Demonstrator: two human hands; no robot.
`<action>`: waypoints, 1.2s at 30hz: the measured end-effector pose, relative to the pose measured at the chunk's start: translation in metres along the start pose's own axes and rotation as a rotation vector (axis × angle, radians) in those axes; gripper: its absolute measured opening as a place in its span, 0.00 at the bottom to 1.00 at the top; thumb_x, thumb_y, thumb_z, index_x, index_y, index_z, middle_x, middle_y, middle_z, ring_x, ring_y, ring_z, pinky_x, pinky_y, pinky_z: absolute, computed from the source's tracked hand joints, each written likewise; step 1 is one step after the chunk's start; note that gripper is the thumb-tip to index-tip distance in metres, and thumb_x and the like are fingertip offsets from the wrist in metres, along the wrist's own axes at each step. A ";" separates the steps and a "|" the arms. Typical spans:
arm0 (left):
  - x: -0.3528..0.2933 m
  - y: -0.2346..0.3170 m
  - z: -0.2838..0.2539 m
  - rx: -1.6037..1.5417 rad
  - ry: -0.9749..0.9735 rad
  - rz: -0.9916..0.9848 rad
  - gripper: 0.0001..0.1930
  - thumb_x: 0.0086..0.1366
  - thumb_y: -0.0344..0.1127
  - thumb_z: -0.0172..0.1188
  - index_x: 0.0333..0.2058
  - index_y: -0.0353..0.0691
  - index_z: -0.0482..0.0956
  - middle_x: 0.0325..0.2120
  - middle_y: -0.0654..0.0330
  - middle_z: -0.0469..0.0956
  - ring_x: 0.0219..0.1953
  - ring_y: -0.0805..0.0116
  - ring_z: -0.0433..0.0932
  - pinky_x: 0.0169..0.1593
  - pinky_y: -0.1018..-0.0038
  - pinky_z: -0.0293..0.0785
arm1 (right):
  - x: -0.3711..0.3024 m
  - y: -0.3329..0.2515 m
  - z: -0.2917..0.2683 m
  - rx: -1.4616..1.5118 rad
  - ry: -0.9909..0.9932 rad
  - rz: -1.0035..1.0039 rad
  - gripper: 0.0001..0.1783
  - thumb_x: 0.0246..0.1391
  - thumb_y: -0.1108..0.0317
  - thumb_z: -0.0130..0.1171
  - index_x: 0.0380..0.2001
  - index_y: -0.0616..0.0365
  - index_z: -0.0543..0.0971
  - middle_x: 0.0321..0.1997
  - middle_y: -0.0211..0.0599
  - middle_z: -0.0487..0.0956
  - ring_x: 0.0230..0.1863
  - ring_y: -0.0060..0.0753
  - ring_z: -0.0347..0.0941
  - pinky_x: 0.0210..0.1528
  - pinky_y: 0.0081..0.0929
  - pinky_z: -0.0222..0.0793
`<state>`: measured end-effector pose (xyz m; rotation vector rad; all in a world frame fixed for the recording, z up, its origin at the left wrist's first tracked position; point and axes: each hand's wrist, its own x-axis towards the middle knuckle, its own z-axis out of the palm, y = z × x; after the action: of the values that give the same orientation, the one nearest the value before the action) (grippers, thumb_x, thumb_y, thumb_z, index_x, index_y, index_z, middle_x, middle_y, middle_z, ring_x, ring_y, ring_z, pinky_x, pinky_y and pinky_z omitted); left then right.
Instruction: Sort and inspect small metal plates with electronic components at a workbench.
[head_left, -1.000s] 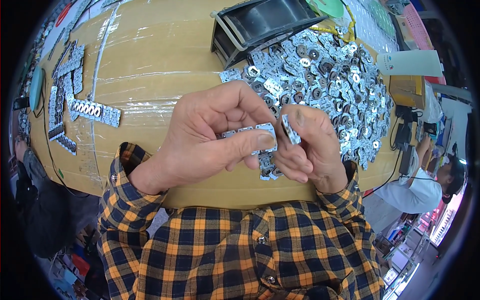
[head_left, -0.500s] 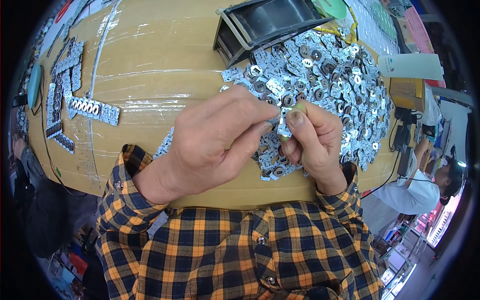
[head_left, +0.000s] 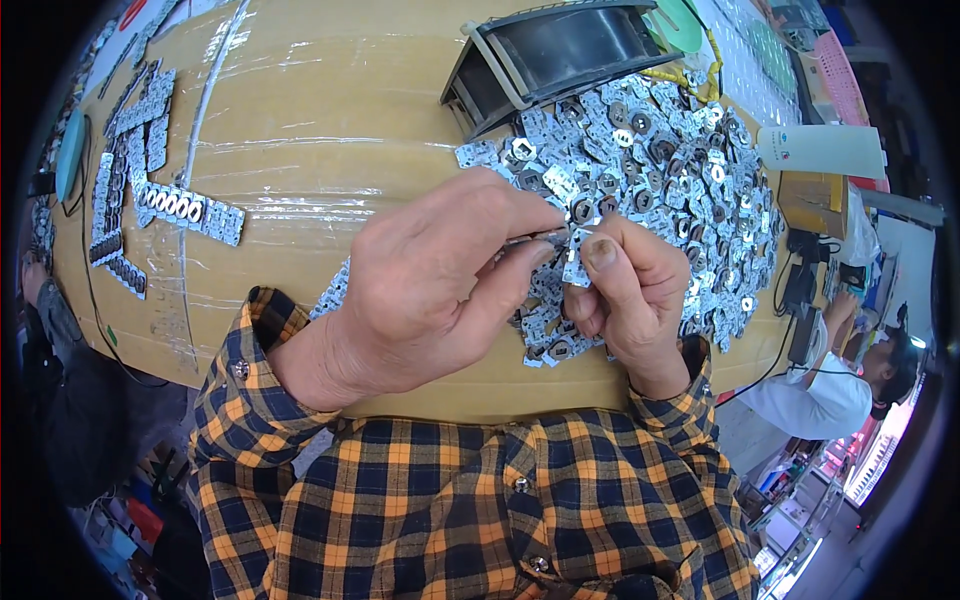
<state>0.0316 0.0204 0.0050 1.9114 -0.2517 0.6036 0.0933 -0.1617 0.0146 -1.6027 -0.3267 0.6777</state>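
Note:
My right hand (head_left: 635, 285) pinches a small silvery metal plate with cut-outs (head_left: 575, 258) between thumb and curled fingers. Right beside it, my left hand (head_left: 430, 285) is closed in a pinch, thumb against forefinger. A thin grey metal piece (head_left: 532, 238) shows between those fingertips and reaches toward the plate; its full shape is hidden. Beyond and beneath both hands spreads a heap of similar metal plates (head_left: 690, 200), many with dark or shiny round parts.
A black open-sided bin (head_left: 580, 55) lies tilted behind the heap. Stacked rows of plates (head_left: 190, 212) rest at the left on the cardboard-covered table (head_left: 310, 120). At the right stand a pale cup (head_left: 822, 150) and a cardboard box (head_left: 812, 200). Another person in white (head_left: 815, 400) is at far right.
My fingertips have shifted slightly, and the thin grey piece now shows in my left pinch. Green spots by my right fingertips no longer show. The view has moved a little.

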 end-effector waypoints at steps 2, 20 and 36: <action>0.000 0.000 0.000 -0.013 -0.012 -0.012 0.13 0.50 0.16 0.63 0.36 0.31 0.78 0.27 0.52 0.79 0.26 0.64 0.78 0.29 0.77 0.71 | 0.000 0.000 0.000 -0.002 0.002 -0.012 0.18 0.64 0.62 0.48 0.21 0.59 0.68 0.11 0.24 0.65 0.09 0.11 0.56 0.12 0.13 0.50; -0.003 -0.007 -0.002 -0.285 -0.150 -0.220 0.09 0.56 0.20 0.58 0.37 0.30 0.78 0.30 0.55 0.77 0.30 0.71 0.80 0.32 0.79 0.74 | 0.007 0.004 -0.004 -0.151 0.241 -0.263 0.18 0.64 0.62 0.51 0.23 0.62 0.74 0.15 0.20 0.64 0.11 0.09 0.57 0.13 0.10 0.51; -0.001 -0.007 -0.003 -0.419 -0.181 -0.428 0.09 0.60 0.22 0.57 0.40 0.31 0.78 0.30 0.60 0.79 0.32 0.75 0.79 0.33 0.81 0.73 | 0.007 0.004 -0.010 -0.439 0.098 -0.304 0.18 0.63 0.64 0.52 0.21 0.62 0.74 0.15 0.24 0.69 0.17 0.11 0.60 0.19 0.14 0.53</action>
<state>0.0334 0.0257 -0.0005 1.5450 -0.0694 0.0792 0.1038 -0.1660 0.0092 -1.9391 -0.6659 0.3017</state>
